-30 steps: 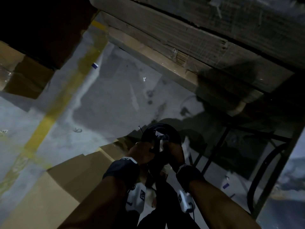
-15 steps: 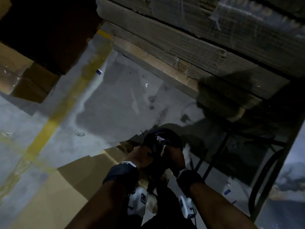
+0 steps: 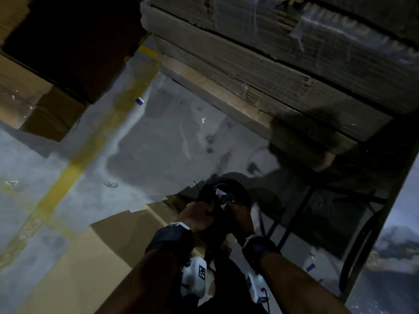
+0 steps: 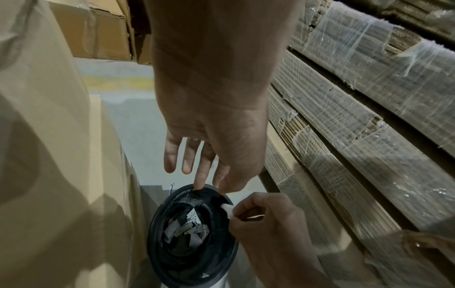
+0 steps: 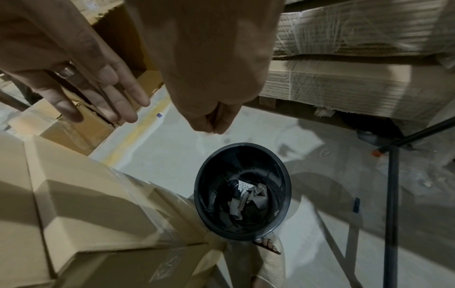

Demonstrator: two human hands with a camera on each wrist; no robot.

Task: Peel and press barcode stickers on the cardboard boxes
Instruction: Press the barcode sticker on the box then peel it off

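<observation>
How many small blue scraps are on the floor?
2. One blue scrap beside the yellow line; another right of the black bin. Boxes may hide more.

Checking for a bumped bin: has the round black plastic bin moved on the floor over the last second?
No. The round black plastic bin keeps its place beside the tan cardboard box corner; only the head camera shifted.

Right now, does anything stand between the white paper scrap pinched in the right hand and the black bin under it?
Nothing visible. The right hand pinches the white paper scrap over the open black bin; only printed scraps lie at its bottom. The left hand hangs beside, fingers straight.
</observation>
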